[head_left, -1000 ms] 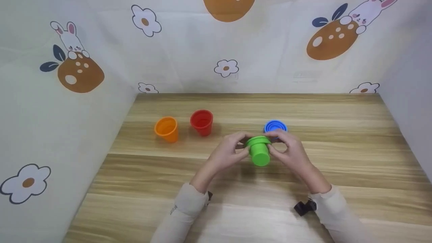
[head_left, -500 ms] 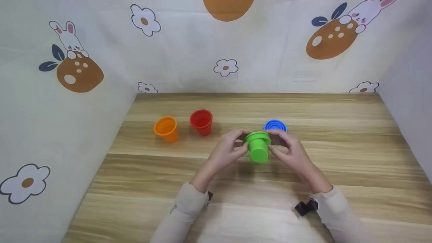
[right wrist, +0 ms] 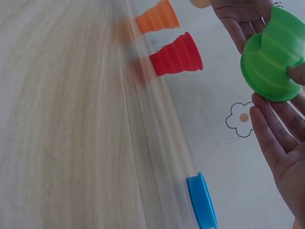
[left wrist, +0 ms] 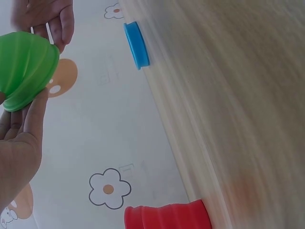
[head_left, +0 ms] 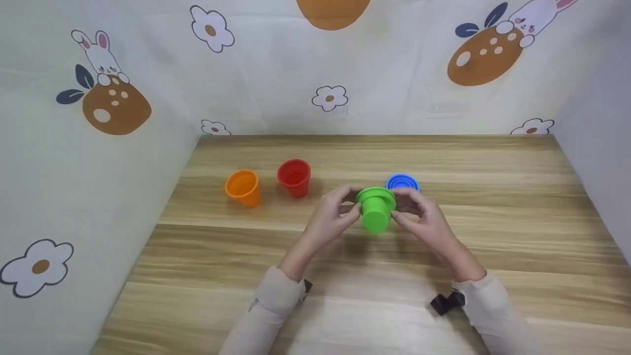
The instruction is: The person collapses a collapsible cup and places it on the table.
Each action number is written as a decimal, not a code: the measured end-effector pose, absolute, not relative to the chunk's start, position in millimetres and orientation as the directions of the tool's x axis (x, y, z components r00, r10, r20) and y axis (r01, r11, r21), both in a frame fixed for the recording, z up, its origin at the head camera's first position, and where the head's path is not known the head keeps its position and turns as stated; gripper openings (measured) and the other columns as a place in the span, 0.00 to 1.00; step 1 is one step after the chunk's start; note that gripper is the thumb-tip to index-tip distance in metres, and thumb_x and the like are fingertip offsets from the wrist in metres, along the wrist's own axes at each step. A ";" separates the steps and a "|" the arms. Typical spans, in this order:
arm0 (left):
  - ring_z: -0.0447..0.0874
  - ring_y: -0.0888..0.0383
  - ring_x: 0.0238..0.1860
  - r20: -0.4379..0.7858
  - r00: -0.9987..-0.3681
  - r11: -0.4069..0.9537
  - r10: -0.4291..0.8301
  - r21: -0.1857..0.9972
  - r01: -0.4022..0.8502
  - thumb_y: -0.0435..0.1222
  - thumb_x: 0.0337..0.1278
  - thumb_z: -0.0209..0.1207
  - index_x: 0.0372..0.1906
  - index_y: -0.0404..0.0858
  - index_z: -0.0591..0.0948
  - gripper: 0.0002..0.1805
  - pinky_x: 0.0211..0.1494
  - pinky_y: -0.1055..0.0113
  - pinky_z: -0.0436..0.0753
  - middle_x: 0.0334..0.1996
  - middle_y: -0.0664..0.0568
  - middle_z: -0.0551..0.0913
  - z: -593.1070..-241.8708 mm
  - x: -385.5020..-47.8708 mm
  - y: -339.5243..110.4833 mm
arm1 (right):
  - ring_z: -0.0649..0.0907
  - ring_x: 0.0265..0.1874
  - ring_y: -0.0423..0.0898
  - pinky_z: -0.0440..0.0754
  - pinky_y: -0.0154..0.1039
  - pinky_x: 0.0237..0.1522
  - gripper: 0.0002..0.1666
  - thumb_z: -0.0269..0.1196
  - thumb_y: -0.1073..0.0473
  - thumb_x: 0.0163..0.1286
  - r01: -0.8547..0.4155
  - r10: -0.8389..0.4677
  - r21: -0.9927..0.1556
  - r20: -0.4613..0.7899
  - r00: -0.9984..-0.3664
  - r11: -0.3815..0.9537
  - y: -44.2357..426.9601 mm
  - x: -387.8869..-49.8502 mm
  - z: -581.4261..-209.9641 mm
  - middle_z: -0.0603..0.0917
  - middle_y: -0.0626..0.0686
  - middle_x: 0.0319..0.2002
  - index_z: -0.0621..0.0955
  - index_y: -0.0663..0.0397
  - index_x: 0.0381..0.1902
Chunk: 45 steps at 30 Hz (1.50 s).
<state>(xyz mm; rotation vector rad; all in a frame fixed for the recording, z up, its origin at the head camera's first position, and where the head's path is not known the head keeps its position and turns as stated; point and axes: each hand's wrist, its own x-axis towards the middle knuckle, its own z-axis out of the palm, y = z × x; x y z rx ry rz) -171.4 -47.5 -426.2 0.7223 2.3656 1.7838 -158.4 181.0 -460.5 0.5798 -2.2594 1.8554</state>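
Observation:
A green collapsible cup [head_left: 375, 212] is held up off the table between both hands, its base tilted toward me and its rim away. One side of its wall is partly folded near the rim, as the right wrist view shows. My left hand [head_left: 329, 214] pinches the rim's left side between thumb and fingers. On the opposite side, my right hand [head_left: 425, 215] grips it the same way. Just behind the right fingers lies a blue collapsible cup [head_left: 403, 182], folded flat; the hand hides its near edge in the head view.
On the left of the wooden table [head_left: 236, 261] a red cup [head_left: 295, 178] and an orange cup [head_left: 243, 188] stand extended and upright. Patterned cloth walls [head_left: 266, 74] rise at the back and sides.
The green cup has risen slightly and moved a little away from me, its base turning more toward me. Both hands keep their hold; the other cups have not moved.

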 end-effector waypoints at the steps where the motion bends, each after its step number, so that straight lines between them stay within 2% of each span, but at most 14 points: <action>1: 0.83 0.48 0.55 0.208 -0.884 0.200 0.420 0.928 0.314 0.25 0.63 0.54 0.58 0.30 0.77 0.18 0.57 0.66 0.85 0.53 0.39 0.82 -426.6 -171.1 -47.3 | 0.85 0.45 0.35 0.84 0.27 0.49 0.23 0.65 0.77 0.61 -0.392 -0.187 -0.906 0.362 -0.913 0.163 180.6 -158.5 -460.5 0.87 0.44 0.44 0.78 0.69 0.56; 6: 0.82 0.48 0.55 0.215 -0.881 0.187 0.422 0.930 0.316 0.25 0.62 0.54 0.58 0.30 0.77 0.19 0.57 0.63 0.86 0.53 0.39 0.82 -426.7 -169.8 -46.5 | 0.85 0.42 0.34 0.84 0.27 0.49 0.22 0.65 0.77 0.61 -0.422 -0.167 -0.885 0.394 -0.904 0.197 179.7 -159.3 -461.1 0.87 0.50 0.43 0.79 0.69 0.54; 13: 0.82 0.51 0.54 0.187 -0.876 0.216 0.445 0.927 0.308 0.25 0.61 0.54 0.58 0.33 0.76 0.20 0.56 0.67 0.86 0.54 0.41 0.82 -428.3 -169.7 -47.0 | 0.84 0.40 0.31 0.84 0.25 0.49 0.22 0.66 0.78 0.59 -0.505 -0.168 -0.821 0.477 -0.863 0.266 180.3 -160.3 -463.3 0.86 0.62 0.42 0.79 0.70 0.52; 18: 0.82 0.51 0.55 0.165 -0.855 0.228 0.492 0.923 0.310 0.26 0.60 0.55 0.58 0.33 0.75 0.20 0.58 0.62 0.86 0.54 0.42 0.82 -428.1 -168.8 -47.8 | 0.84 0.40 0.30 0.83 0.24 0.48 0.22 0.65 0.79 0.58 -0.549 -0.171 -0.784 0.523 -0.835 0.288 179.6 -159.8 -463.1 0.87 0.63 0.42 0.80 0.69 0.52; 23: 0.82 0.51 0.56 0.127 -0.842 0.271 0.525 0.913 0.306 0.31 0.65 0.56 0.59 0.35 0.76 0.18 0.60 0.59 0.85 0.54 0.43 0.82 -426.5 -168.1 -46.8 | 0.84 0.40 0.30 0.83 0.23 0.47 0.22 0.67 0.80 0.56 -0.603 -0.191 -0.736 0.573 -0.797 0.308 179.2 -159.7 -463.3 0.87 0.63 0.42 0.82 0.68 0.50; 27: 0.83 0.52 0.53 0.114 -0.834 0.310 0.540 0.895 0.322 0.36 0.69 0.57 0.60 0.36 0.77 0.18 0.58 0.63 0.85 0.53 0.44 0.83 -426.2 -168.6 -46.2 | 0.84 0.42 0.32 0.85 0.28 0.47 0.21 0.68 0.78 0.57 -0.635 -0.221 -0.694 0.598 -0.771 0.338 178.9 -159.4 -463.1 0.88 0.59 0.43 0.83 0.65 0.49; 31: 0.84 0.54 0.50 0.109 -0.833 0.315 0.543 0.893 0.322 0.35 0.69 0.56 0.59 0.35 0.78 0.17 0.51 0.70 0.86 0.51 0.44 0.85 -426.4 -169.5 -46.3 | 0.86 0.42 0.36 0.87 0.34 0.46 0.20 0.68 0.76 0.58 -0.659 -0.264 -0.677 0.604 -0.752 0.328 178.9 -158.7 -463.3 0.88 0.57 0.44 0.84 0.62 0.50; 34: 0.83 0.55 0.50 0.112 -0.837 0.296 0.535 0.903 0.310 0.34 0.69 0.55 0.58 0.34 0.79 0.16 0.49 0.72 0.87 0.50 0.44 0.85 -426.3 -169.9 -46.7 | 0.86 0.42 0.38 0.87 0.32 0.47 0.21 0.67 0.75 0.60 -0.641 -0.281 -0.715 0.577 -0.767 0.279 179.4 -158.2 -463.9 0.88 0.58 0.46 0.83 0.61 0.52; 40: 0.83 0.53 0.52 0.125 -0.852 0.256 0.508 0.923 0.288 0.34 0.70 0.55 0.57 0.34 0.78 0.15 0.50 0.70 0.87 0.51 0.44 0.84 -426.9 -169.7 -47.8 | 0.86 0.47 0.36 0.85 0.29 0.51 0.24 0.64 0.74 0.64 -0.534 -0.293 -0.823 0.472 -0.832 0.192 180.9 -156.9 -463.9 0.87 0.59 0.48 0.81 0.60 0.58; 45: 0.83 0.51 0.53 0.152 -0.866 0.216 0.477 0.934 0.283 0.33 0.70 0.55 0.57 0.32 0.78 0.16 0.51 0.68 0.87 0.53 0.41 0.84 -426.4 -169.9 -48.5 | 0.85 0.48 0.36 0.84 0.29 0.52 0.26 0.63 0.75 0.64 -0.446 -0.288 -0.881 0.391 -0.874 0.159 181.3 -154.8 -463.3 0.86 0.51 0.48 0.78 0.64 0.61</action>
